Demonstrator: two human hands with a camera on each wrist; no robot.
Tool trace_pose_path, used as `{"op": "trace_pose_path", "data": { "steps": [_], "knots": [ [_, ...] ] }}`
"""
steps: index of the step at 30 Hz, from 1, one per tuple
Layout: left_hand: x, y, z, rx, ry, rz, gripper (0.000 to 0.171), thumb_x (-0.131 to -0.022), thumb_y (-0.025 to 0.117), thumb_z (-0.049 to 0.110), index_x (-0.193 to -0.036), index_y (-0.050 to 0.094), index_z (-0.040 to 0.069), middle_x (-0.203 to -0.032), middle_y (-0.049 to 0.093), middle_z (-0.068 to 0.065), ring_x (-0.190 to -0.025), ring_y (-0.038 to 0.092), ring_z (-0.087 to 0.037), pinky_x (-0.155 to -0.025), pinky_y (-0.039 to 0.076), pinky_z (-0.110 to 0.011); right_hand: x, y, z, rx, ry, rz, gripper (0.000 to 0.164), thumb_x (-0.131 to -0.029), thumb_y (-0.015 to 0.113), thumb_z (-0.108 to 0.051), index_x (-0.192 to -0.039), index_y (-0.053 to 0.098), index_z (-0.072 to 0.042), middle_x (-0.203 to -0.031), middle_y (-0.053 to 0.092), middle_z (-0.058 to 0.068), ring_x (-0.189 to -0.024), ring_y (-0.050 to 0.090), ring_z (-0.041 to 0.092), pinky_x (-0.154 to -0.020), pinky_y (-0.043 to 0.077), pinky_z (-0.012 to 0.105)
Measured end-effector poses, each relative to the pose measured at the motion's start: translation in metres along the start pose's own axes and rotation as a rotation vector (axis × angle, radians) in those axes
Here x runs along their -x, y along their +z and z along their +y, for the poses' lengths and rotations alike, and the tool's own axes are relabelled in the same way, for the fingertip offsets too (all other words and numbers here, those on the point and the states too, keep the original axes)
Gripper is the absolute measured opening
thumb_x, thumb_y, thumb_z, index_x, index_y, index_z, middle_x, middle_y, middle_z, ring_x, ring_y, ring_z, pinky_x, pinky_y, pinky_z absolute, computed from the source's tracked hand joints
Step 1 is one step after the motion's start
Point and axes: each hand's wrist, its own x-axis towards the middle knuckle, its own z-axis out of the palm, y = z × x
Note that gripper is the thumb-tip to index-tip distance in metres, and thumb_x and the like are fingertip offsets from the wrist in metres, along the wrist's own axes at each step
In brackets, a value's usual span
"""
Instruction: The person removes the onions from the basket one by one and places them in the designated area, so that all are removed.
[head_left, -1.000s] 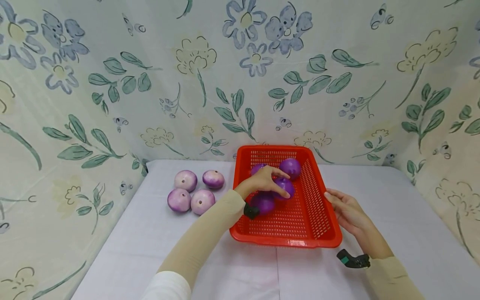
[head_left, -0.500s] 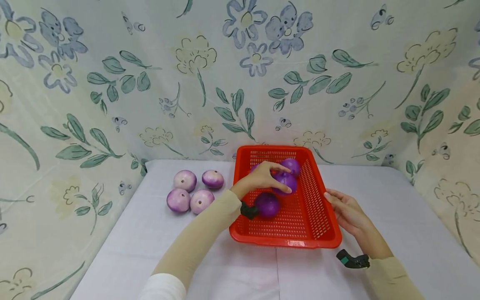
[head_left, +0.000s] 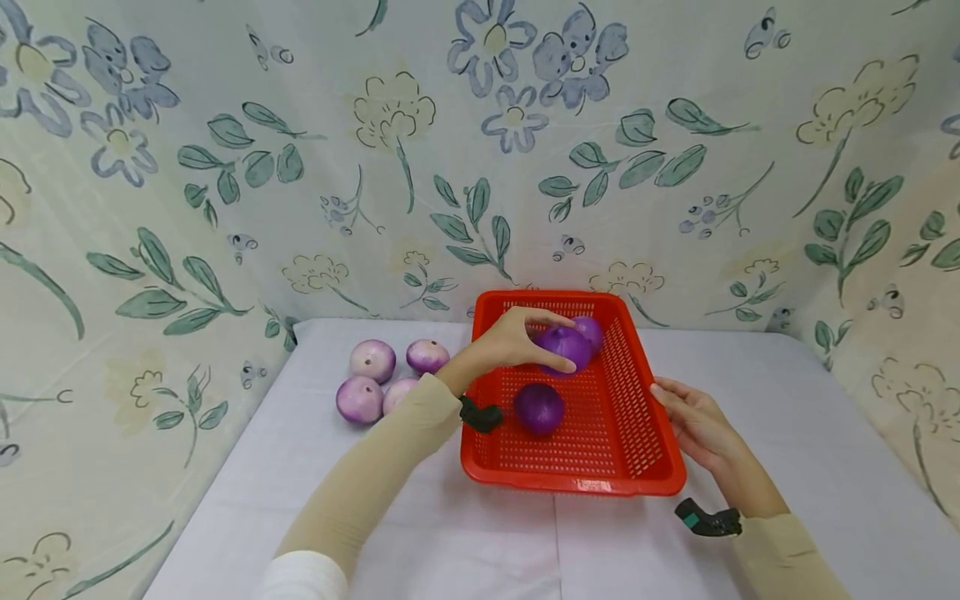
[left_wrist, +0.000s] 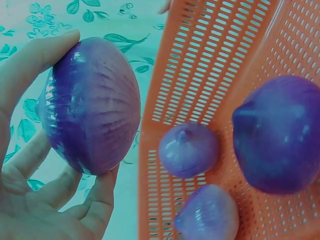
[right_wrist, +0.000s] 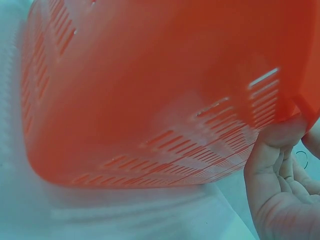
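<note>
My left hand (head_left: 517, 337) grips a purple onion (head_left: 564, 350) between thumb and fingers, held up over the red basket (head_left: 573, 485). In the left wrist view that onion (left_wrist: 95, 107) shows glossy and striped, apart from the basket wall. Inside the basket lie a darker purple onion (head_left: 538, 408) toward the front and another onion (head_left: 590, 332) at the back; a third onion (left_wrist: 210, 215) shows in the left wrist view, but the left hand hides it from the head view. My right hand (head_left: 699, 421) holds the basket's right rim, its thumb against the outer wall in the right wrist view.
Left of the basket, several pale purple onions (head_left: 360, 400) sit grouped on the white-clothed table (head_left: 300, 517); my left forearm partly covers one. A flowered curtain (head_left: 480, 167) stands close behind the basket and table.
The onion in my left hand has come up from among the others and drifted slightly left with the hand. The front onion is now uncovered. My right hand stays on the rim.
</note>
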Motion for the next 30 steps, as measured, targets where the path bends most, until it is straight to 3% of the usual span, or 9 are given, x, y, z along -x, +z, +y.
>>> {"op": "trace_pose_path", "data": {
  "steps": [10,21,30],
  "knots": [
    [0.023,-0.032,-0.001,0.01,0.042,0.028,0.059,-0.075,0.088,0.03,-0.129,0.068,0.021,-0.131,0.059,0.002,-0.112,0.059,-0.024,-0.089,0.055,-0.038,0.0,-0.001,0.0,0.023,0.012,0.009,0.014,-0.104,0.055,-0.016,-0.112,0.065,-0.02,-0.105,0.071,-0.002,-0.09,0.067,0.012,-0.08,0.058,0.027],
    [0.05,-0.07,-0.019,0.019,0.029,0.095,0.058,-0.074,0.089,0.032,-0.128,0.068,0.028,-0.13,0.061,0.003,-0.109,0.062,-0.025,-0.086,0.057,-0.039,-0.001,-0.002,0.002,0.021,0.014,-0.003,0.015,-0.104,0.055,-0.017,-0.111,0.067,-0.021,-0.105,0.071,-0.002,-0.09,0.067,0.012,-0.081,0.058,0.028],
    [0.073,-0.096,-0.038,0.008,-0.044,0.193,0.063,-0.073,0.09,0.036,-0.131,0.065,0.032,-0.131,0.06,0.005,-0.114,0.061,-0.024,-0.091,0.055,-0.045,-0.001,-0.001,0.002,0.044,0.022,0.015,0.013,-0.103,0.056,-0.019,-0.113,0.065,-0.022,-0.106,0.07,-0.003,-0.091,0.067,0.013,-0.081,0.058,0.028]
  ]
}}
